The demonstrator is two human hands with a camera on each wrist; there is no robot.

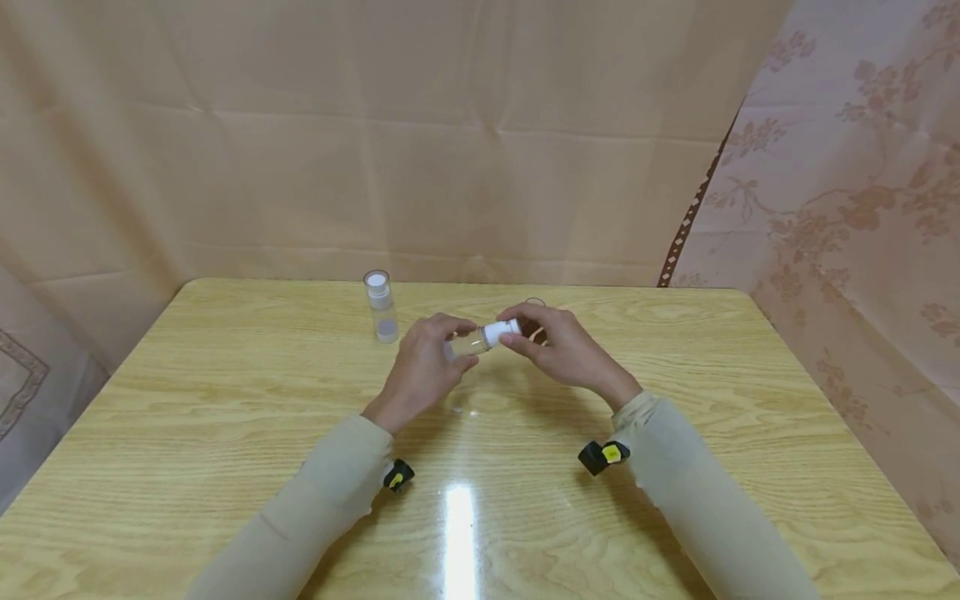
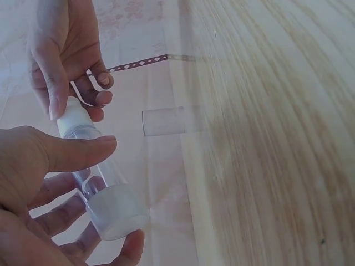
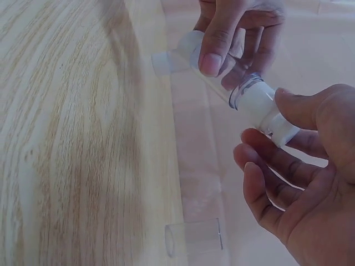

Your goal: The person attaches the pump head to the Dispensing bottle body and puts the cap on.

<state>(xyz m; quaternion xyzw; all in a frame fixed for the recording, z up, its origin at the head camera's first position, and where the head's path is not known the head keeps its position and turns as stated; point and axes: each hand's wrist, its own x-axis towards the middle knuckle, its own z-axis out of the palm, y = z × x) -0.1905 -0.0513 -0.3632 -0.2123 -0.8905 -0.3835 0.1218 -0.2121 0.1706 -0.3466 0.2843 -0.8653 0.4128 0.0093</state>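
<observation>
The table (image 1: 262, 433) lay beneath, my left hand (image 1: 429, 354) and right hand (image 1: 558, 343) flanking the bottle (image 1: 472, 342)
Left gripped its clear body (image 2: 111, 170); right pinched its white top (image 1: 498, 332); the bottle's long axis ran from one to the other, neither nearer

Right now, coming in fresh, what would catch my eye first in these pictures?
Probably the clear bottle above the wooden table, its body held by the left hand while the right hand pinches its white top. Next, a second bottle standing near the far edge, left of the hands, and a clear cylinder just beyond the right hand. Between the forearms, a bright streak of light gleams.
</observation>
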